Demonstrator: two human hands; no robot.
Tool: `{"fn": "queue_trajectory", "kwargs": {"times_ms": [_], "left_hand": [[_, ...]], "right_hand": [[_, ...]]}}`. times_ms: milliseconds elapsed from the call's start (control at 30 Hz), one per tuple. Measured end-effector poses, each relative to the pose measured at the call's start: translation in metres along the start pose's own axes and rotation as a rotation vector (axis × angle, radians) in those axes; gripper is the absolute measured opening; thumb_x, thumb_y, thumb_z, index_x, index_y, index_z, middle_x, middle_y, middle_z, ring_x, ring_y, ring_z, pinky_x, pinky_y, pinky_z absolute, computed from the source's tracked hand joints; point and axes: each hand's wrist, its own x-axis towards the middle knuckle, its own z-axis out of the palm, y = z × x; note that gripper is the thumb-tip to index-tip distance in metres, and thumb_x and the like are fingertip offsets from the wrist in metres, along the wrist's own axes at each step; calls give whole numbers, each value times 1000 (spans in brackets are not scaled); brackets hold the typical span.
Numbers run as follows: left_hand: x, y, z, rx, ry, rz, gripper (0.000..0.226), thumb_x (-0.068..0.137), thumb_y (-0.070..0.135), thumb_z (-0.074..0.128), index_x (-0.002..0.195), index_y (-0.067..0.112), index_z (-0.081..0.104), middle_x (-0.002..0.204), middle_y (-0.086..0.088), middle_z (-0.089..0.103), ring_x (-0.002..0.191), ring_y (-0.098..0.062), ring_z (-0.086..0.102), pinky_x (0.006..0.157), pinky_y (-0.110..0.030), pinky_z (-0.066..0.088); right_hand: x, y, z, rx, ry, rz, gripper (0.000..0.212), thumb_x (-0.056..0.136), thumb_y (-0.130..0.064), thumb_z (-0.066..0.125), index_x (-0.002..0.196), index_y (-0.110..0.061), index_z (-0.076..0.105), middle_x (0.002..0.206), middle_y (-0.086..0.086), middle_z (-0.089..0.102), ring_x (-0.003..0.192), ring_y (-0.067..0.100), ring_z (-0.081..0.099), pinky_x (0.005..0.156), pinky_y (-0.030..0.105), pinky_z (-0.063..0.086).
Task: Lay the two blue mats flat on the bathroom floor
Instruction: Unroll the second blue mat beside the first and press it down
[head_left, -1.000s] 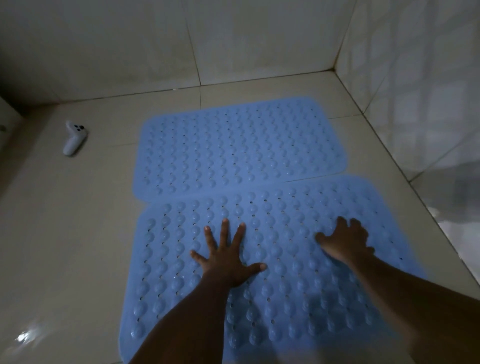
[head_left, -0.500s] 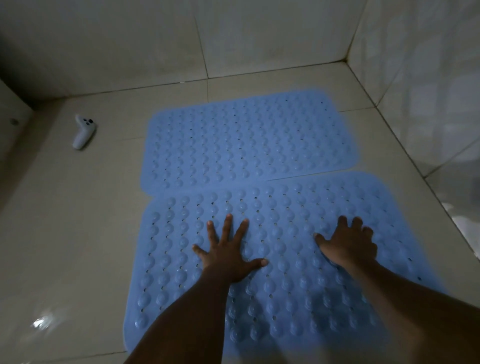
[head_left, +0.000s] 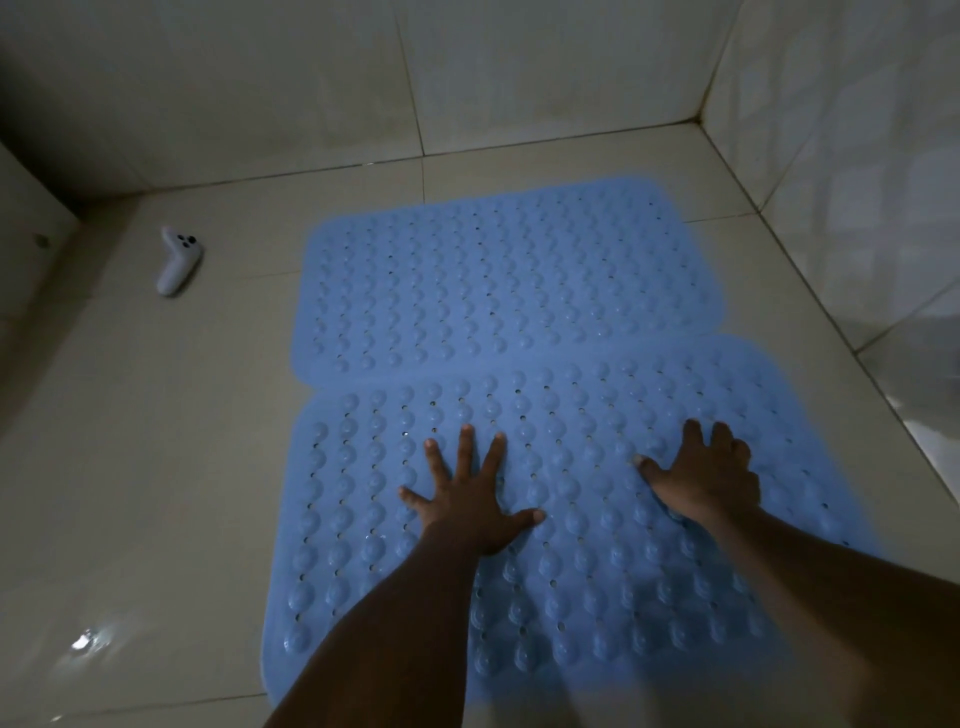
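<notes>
Two blue mats with rows of round bumps and small holes lie flat on the tiled floor, long edges meeting. The far mat (head_left: 509, 280) lies toward the back wall. The near mat (head_left: 587, 582) lies right below me. My left hand (head_left: 467, 499) rests palm down on the near mat's middle, fingers spread wide. My right hand (head_left: 706, 478) presses palm down on the same mat further right, fingers slightly bent. Neither hand holds anything.
A white controller-shaped object (head_left: 179, 260) lies on the floor at the far left. Tiled walls close the space at the back (head_left: 467, 78) and the right (head_left: 857, 156). The floor (head_left: 145, 467) is glossy cream tile with a light reflection at lower left.
Both hands stay pressed on the near mat, barely shifting. The view has drifted slightly, so mats and controller sit a little further right in the picture.
</notes>
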Motion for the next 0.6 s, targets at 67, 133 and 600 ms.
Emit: {"fn": "queue_trajectory", "kwargs": {"times_ms": [67,133,600], "left_hand": [[1,0,0,-2,-2,2,115,70,94,46,150,52,-26,158,9,-45,144,-42,-39,105,-87,4],[1,0,-1,-12,-3,4,115,71,93,48,150,53,-25,158,10,-44,144,-42,-40,105,-87,4],[24,24,-8,63,297,61,81,97,73,22,162,32,-3,170,-8,-16,153,-35,-25,122,-60,-12]], "right_hand": [[0,0,0,11,-6,6,99,78,-77,50,152,-20,21,160,14,15,145,38,19,108,53,36],[0,0,1,9,-13,9,100,78,-77,49,153,-19,19,161,14,14,146,39,18,108,54,36],[27,-7,-7,16,190,-142,81,88,-67,44,152,-20,27,161,13,21,148,35,17,114,53,26]]}}
